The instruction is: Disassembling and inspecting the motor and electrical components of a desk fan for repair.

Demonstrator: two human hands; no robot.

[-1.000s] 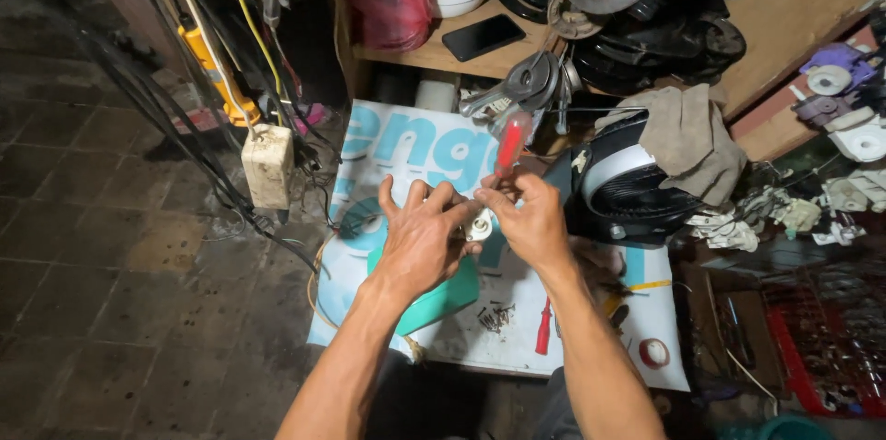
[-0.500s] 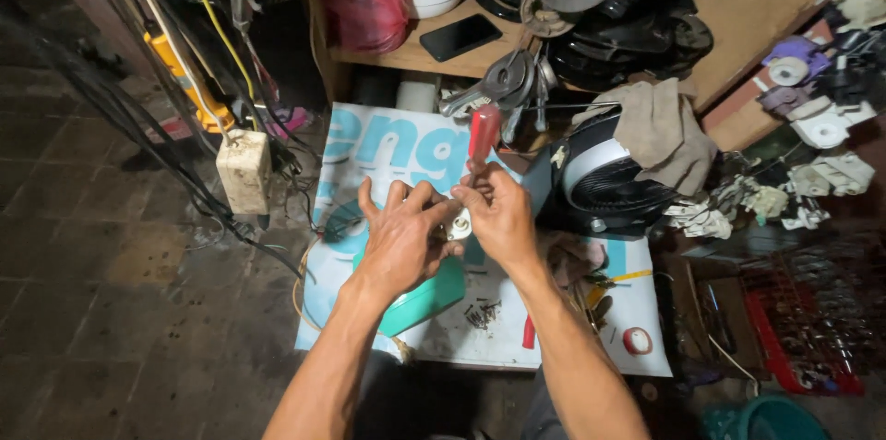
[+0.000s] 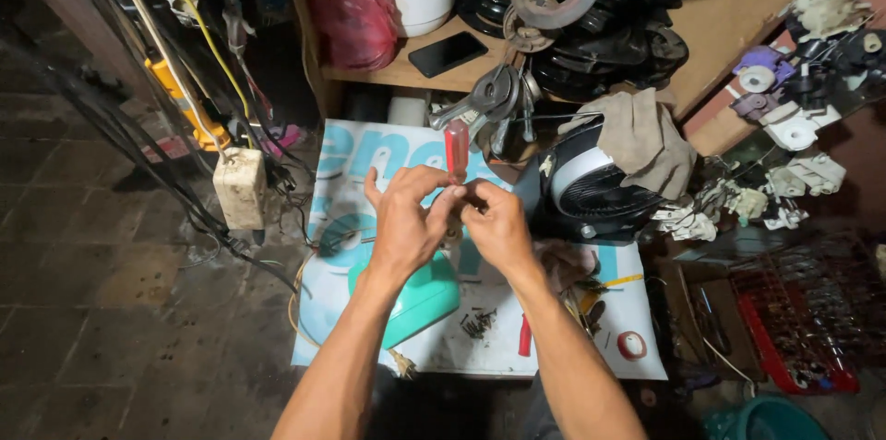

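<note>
Pressing together over the printed sheet (image 3: 369, 163), the left hand (image 3: 406, 223) and right hand (image 3: 498, 223) meet at their fingertips, much as they did half a second ago. Between them sits a small part, largely hidden by the fingers; in the earlier pictures it showed as a pale round piece, but now I cannot tell its shape. The red-handled screwdriver (image 3: 456, 149) stands nearly upright above the knuckles, its handle top clear of both hands. It seems to be clamped in the right hand's grip, though the fingers overlap too much to be sure. The left hand's grip is closed around the hidden part, with the thumb pressed against the right hand's fingers.

Compared with a second ago, the hands sit slightly lower and more central in the view, and the left hand's fingers, then spread, have curled in. The screwdriver has stayed upright in the same place relative to the hands.

Below the wrists lies a teal plastic cover (image 3: 420, 297) on the sheet, with a small heap of dark screws (image 3: 478, 322) just beside it. A black-and-white fan housing (image 3: 595, 191) stands to the right, a grey rag (image 3: 641, 136) draped over it.
</note>
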